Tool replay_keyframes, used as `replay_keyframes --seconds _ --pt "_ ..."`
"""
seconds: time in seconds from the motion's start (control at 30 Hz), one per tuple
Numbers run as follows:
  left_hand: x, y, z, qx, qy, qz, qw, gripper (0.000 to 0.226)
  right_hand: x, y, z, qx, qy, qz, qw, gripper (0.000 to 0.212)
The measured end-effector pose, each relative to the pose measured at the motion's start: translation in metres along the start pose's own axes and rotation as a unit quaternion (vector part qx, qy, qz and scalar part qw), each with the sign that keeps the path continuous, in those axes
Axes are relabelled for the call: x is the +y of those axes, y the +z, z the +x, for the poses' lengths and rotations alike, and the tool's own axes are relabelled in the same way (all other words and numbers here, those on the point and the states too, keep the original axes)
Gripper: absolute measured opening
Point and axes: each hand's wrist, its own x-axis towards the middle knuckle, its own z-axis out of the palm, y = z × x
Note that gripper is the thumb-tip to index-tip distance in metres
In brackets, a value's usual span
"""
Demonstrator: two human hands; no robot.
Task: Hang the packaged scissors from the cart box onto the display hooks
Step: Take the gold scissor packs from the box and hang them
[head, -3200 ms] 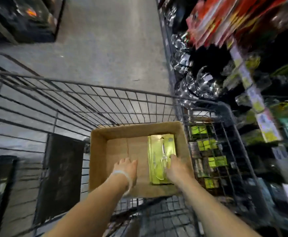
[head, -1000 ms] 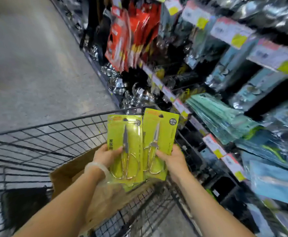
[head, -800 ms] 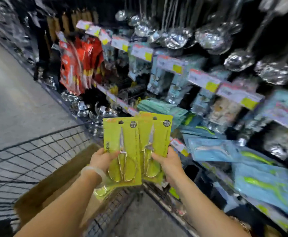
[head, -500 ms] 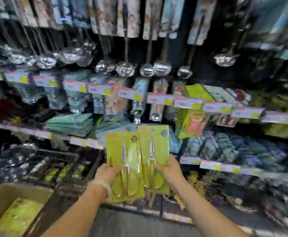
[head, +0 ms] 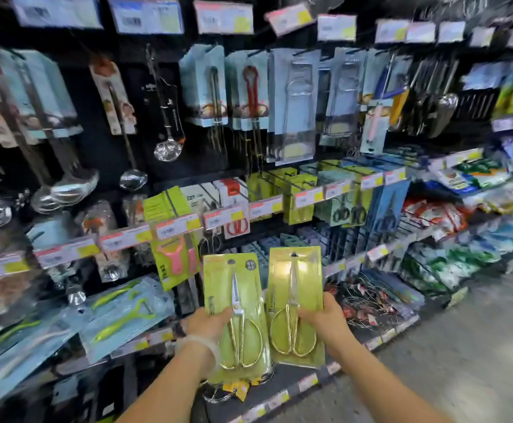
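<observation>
Head view: left hand (head: 209,326) grips one scissors pack (head: 237,315), right hand (head: 325,320) another (head: 295,303); both upright, hang-holes topmost, before display hooks (head: 275,180), likely for hanging.

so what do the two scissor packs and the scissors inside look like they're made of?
Left pack and right pack: yellow-green printed card, apparently under clear plastic, judging by the glare patches. The scissors: metal by the look, with shiny gold-toned handle loops and paler, silvery blades. Whether plated or solid cannot be told. The left hand and right hand each grip one pack.
</observation>
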Motion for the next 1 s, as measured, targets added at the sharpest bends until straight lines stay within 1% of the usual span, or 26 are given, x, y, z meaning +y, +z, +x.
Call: replay_keyframes --seconds 0.07,0.17,0.3,0.43,0.5,0.53,0.6,0.63,0.67,0.7,0.73,0.77,0.8,0.87,0.9,0.97,1.0 --pt "0.007 0.016 0.013 -0.014 0.001 0.008 1.000 0.081 0.008 -0.011 0.015 0.007 0.009 0.012 1.000 0.034" --pt "0.019 0.035 0.027 -0.032 -0.005 0.018 0.999 0.075 0.011 -0.022 0.041 0.018 0.018 0.020 0.999 0.032" --pt "0.041 0.056 0.059 -0.047 -0.006 -0.005 0.999 0.079 0.004 -0.033 0.085 0.025 0.021 0.015 0.999 0.031" --pt "0.062 0.072 0.091 -0.065 -0.002 -0.019 0.998 0.077 -0.009 -0.038 0.133 0.028 0.028 0.023 0.999 0.034" --pt "0.069 0.078 0.106 -0.082 -0.010 -0.009 0.997 0.068 -0.012 -0.039 0.157 0.021 0.033 0.035 0.999 0.040" --pt "0.069 0.080 0.116 -0.088 -0.014 0.001 0.996 0.057 -0.013 -0.039 0.170 0.018 0.039 0.036 0.998 0.044" --pt "0.073 0.083 0.131 -0.098 -0.013 0.028 0.995 0.027 -0.014 -0.038 0.191 -0.010 0.048 0.009 0.999 0.043" --pt "0.074 0.083 0.137 -0.103 -0.009 0.031 0.994 0.022 -0.013 -0.039 0.203 -0.026 0.045 -0.007 0.999 0.040" --pt "0.074 0.084 0.144 -0.108 -0.009 0.037 0.993 0.023 -0.016 -0.038 0.212 -0.041 0.044 -0.018 0.998 0.035" --pt "0.076 0.084 0.149 -0.120 -0.008 0.036 0.992 0.029 -0.020 -0.038 0.220 -0.060 0.037 -0.026 0.997 0.033" --pt "0.077 0.084 0.152 -0.122 -0.014 0.036 0.992 0.036 -0.023 -0.038 0.228 -0.074 0.029 -0.032 0.996 0.032" --pt "0.080 0.083 0.155 -0.122 -0.018 0.031 0.992 0.038 -0.029 -0.038 0.236 -0.088 0.012 -0.034 0.995 0.032" --pt "0.083 0.084 0.157 -0.120 -0.027 0.023 0.992 0.033 -0.034 -0.039 0.244 -0.093 -0.001 -0.031 0.995 0.032" --pt "0.088 0.087 0.165 -0.111 -0.026 0.009 0.993 0.011 -0.041 -0.045 0.261 -0.093 -0.013 -0.017 0.995 0.032" --pt "0.091 0.090 0.166 -0.108 -0.022 0.007 0.994 0.004 -0.041 -0.049 0.269 -0.099 -0.017 -0.015 0.995 0.032" --pt "0.097 0.096 0.167 -0.097 -0.018 0.001 0.995 0.016 -0.041 -0.055 0.282 -0.125 -0.016 -0.031 0.992 0.036" --pt "0.099 0.100 0.167 -0.088 -0.024 -0.004 0.996 0.017 -0.040 -0.059 0.288 -0.141 -0.008 -0.035 0.989 0.040"
